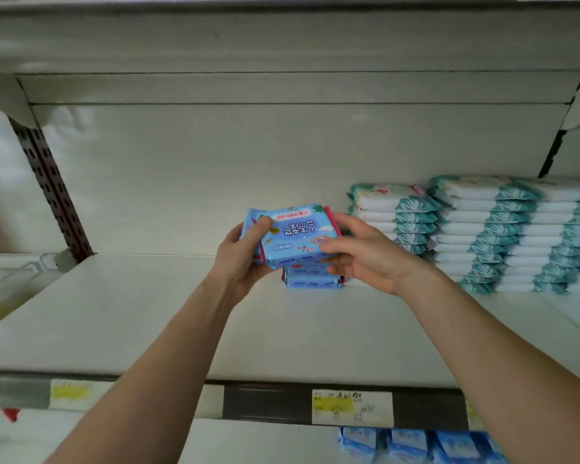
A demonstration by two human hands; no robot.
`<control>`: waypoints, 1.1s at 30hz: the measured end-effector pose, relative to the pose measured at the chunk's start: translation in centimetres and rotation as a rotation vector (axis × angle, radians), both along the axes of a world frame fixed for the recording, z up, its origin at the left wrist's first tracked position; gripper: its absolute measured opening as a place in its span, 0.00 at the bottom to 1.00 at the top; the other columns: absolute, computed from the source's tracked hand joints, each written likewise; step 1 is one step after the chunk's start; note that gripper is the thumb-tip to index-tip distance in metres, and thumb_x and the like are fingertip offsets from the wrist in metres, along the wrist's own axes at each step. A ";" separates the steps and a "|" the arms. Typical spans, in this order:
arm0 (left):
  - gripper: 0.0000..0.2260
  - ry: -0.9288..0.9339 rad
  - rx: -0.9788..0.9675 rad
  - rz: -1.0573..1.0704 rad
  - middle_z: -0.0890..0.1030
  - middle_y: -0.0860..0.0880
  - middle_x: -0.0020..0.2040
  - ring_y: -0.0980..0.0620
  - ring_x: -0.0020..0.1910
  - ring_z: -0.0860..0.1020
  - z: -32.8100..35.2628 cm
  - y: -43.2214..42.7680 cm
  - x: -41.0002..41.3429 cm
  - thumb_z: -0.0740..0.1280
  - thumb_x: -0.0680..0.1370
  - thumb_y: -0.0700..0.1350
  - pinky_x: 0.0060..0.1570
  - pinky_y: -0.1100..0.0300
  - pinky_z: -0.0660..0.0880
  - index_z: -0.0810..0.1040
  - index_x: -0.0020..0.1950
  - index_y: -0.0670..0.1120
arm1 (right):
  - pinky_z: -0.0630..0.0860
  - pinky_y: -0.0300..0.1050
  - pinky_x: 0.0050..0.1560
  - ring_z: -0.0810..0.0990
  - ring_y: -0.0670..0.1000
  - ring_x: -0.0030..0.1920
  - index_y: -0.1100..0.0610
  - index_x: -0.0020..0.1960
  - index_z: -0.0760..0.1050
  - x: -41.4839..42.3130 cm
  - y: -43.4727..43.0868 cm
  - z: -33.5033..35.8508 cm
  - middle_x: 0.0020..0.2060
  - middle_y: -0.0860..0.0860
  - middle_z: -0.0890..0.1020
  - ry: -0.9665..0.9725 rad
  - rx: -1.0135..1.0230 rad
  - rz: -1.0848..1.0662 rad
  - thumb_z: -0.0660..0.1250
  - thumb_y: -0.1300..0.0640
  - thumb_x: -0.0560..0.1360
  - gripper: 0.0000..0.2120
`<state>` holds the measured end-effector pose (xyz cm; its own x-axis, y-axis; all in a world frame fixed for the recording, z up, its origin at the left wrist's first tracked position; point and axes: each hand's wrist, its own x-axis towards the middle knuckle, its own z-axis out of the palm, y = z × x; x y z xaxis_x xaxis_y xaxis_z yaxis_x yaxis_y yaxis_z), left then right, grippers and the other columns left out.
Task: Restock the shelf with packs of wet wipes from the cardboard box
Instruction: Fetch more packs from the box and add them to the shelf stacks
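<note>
White metal shelf [114, 329] is filling most of the view, its bare board stretching from the left upright across to the right edge. Teal-and-white packs [482, 229] are standing in 3 tall stacks on the right rear part of that board. Both bare forearms are reaching up from below, and the left hand [241, 259] and right hand [365, 252] are meeting near the middle of the shelf. Each grip is closing on the blue pack [295, 236]: the left thumb is pressing its top left corner, and the right thumb and fingers are pinching its right side. It is hanging tilted just above a short blue pile [312, 279] lying on the board, just left of the teal stacks. More blue packs [416, 443] are showing on the level below, under a price label [352, 408] on the shelf's front edge
</note>
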<state>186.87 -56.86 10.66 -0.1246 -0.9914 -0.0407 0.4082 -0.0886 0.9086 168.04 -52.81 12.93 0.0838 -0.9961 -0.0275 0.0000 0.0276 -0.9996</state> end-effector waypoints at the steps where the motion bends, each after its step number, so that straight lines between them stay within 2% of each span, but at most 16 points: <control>1: 0.21 -0.024 -0.028 0.055 0.83 0.41 0.55 0.43 0.49 0.83 0.0 -0.5 -0.1 0.70 0.76 0.47 0.38 0.53 0.81 0.73 0.66 0.42 | 0.77 0.41 0.36 0.81 0.50 0.42 0.49 0.64 0.67 -0.1 -0.3 -0.3 0.48 0.53 0.81 0.001 -0.044 -0.033 0.68 0.68 0.73 0.25; 4: 0.23 -0.078 -0.117 0.164 0.83 0.45 0.52 0.49 0.43 0.84 0.0 -2.1 -0.6 0.73 0.74 0.48 0.34 0.56 0.80 0.71 0.66 0.46 | 0.80 0.41 0.41 0.80 0.46 0.43 0.46 0.62 0.70 0.0 -1.5 -1.4 0.50 0.49 0.81 0.157 -0.224 -0.092 0.69 0.69 0.72 0.26; 6: 0.19 -0.100 -0.163 0.226 0.83 0.47 0.50 0.53 0.38 0.84 -0.2 -3.0 -1.1 0.72 0.75 0.47 0.31 0.58 0.79 0.71 0.63 0.48 | 0.82 0.44 0.45 0.80 0.46 0.42 0.47 0.61 0.73 0.1 -2.4 -2.1 0.54 0.50 0.80 0.264 -0.308 -0.115 0.71 0.66 0.71 0.24; 9: 0.11 -0.091 -0.199 0.286 0.83 0.45 0.46 0.52 0.36 0.83 -0.7 -4.1 -1.7 0.68 0.78 0.49 0.30 0.58 0.78 0.77 0.56 0.44 | 0.80 0.57 0.50 0.79 0.50 0.40 0.45 0.57 0.75 0.5 -3.2 -3.1 0.50 0.58 0.82 0.302 -0.400 -0.170 0.72 0.63 0.72 0.19; 11: 0.09 -0.079 -0.201 0.312 0.83 0.45 0.43 0.50 0.36 0.83 -1.1 -4.8 -1.7 0.65 0.79 0.50 0.30 0.58 0.78 0.78 0.51 0.45 | 0.78 0.63 0.48 0.79 0.58 0.37 0.42 0.52 0.77 0.8 -3.7 -3.6 0.45 0.66 0.82 0.273 -0.459 -0.237 0.72 0.62 0.73 0.16; 13: 0.08 -0.044 -0.181 0.308 0.83 0.44 0.44 0.48 0.39 0.82 -1.8 -5.3 -1.6 0.64 0.79 0.49 0.30 0.59 0.78 0.78 0.50 0.46 | 0.79 0.58 0.45 0.78 0.58 0.34 0.40 0.48 0.78 0.9 -4.0 -4.4 0.41 0.67 0.82 0.230 -0.490 -0.282 0.72 0.61 0.73 0.15; 16: 0.08 0.020 -0.149 0.249 0.83 0.42 0.48 0.47 0.42 0.82 -2.5 -5.8 -1.4 0.64 0.80 0.48 0.32 0.57 0.79 0.78 0.52 0.45 | 0.79 0.43 0.45 0.81 0.46 0.33 0.47 0.53 0.81 0.9 -4.2 -5.5 0.35 0.55 0.83 0.141 -0.478 -0.323 0.71 0.61 0.73 0.12; 17: 0.07 0.014 -0.152 0.231 0.83 0.42 0.48 0.47 0.42 0.82 -2.6 -5.9 -1.2 0.64 0.80 0.47 0.34 0.56 0.80 0.78 0.53 0.45 | 0.79 0.41 0.45 0.81 0.45 0.34 0.49 0.55 0.81 0.9 -4.2 -5.7 0.34 0.52 0.83 0.117 -0.475 -0.336 0.71 0.61 0.73 0.12; 20: 0.06 0.004 -0.148 0.208 0.84 0.43 0.46 0.47 0.39 0.82 -2.7 -6.1 -0.8 0.66 0.78 0.41 0.35 0.56 0.81 0.78 0.55 0.44 | 0.78 0.47 0.41 0.77 0.51 0.35 0.44 0.49 0.80 0.9 -4.1 -6.0 0.32 0.53 0.79 0.087 -0.515 -0.369 0.72 0.61 0.73 0.12; 21: 0.06 0.019 -0.131 0.209 0.84 0.43 0.44 0.48 0.37 0.82 -2.7 -6.2 -0.7 0.66 0.78 0.41 0.33 0.57 0.80 0.78 0.54 0.44 | 0.76 0.45 0.39 0.76 0.52 0.35 0.43 0.47 0.80 0.8 -4.0 -6.1 0.31 0.52 0.78 0.092 -0.537 -0.386 0.72 0.61 0.73 0.13; 23: 0.04 0.080 -0.054 0.211 0.83 0.46 0.40 0.51 0.33 0.81 -2.8 -6.3 -0.3 0.66 0.77 0.41 0.29 0.61 0.78 0.78 0.51 0.44 | 0.75 0.40 0.38 0.76 0.51 0.35 0.42 0.45 0.79 0.3 -4.0 -6.1 0.31 0.51 0.79 0.102 -0.578 -0.435 0.72 0.61 0.72 0.13; 26: 0.03 0.231 0.074 0.162 0.81 0.49 0.35 0.54 0.28 0.79 -3.0 -6.4 0.6 0.65 0.76 0.43 0.24 0.66 0.74 0.78 0.46 0.45 | 0.77 0.44 0.41 0.78 0.55 0.36 0.41 0.45 0.79 -0.2 -4.0 -6.1 0.33 0.54 0.81 0.117 -0.599 -0.496 0.73 0.60 0.72 0.13; 28: 0.05 0.359 0.107 0.095 0.82 0.50 0.35 0.53 0.31 0.81 -3.2 -6.4 1.3 0.63 0.76 0.44 0.30 0.66 0.76 0.78 0.45 0.46 | 0.79 0.51 0.43 0.79 0.61 0.37 0.40 0.44 0.79 -0.1 -4.1 -6.3 0.36 0.59 0.82 0.158 -0.607 -0.522 0.73 0.58 0.72 0.12; 31: 0.11 0.483 0.096 -0.014 0.84 0.45 0.50 0.47 0.47 0.84 -3.1 -5.7 1.2 0.63 0.76 0.45 0.48 0.57 0.79 0.79 0.56 0.43 | 0.79 0.58 0.43 0.79 0.64 0.39 0.38 0.43 0.78 0.4 -4.4 -6.8 0.37 0.62 0.81 0.198 -0.611 -0.555 0.73 0.57 0.72 0.12; 33: 0.18 0.487 0.058 -0.086 0.81 0.41 0.59 0.43 0.58 0.80 -2.9 -5.2 0.7 0.64 0.75 0.43 0.59 0.50 0.76 0.76 0.63 0.40 | 0.78 0.60 0.41 0.80 0.64 0.39 0.37 0.43 0.78 0.5 -4.7 -7.0 0.36 0.62 0.81 0.232 -0.610 -0.560 0.73 0.56 0.72 0.12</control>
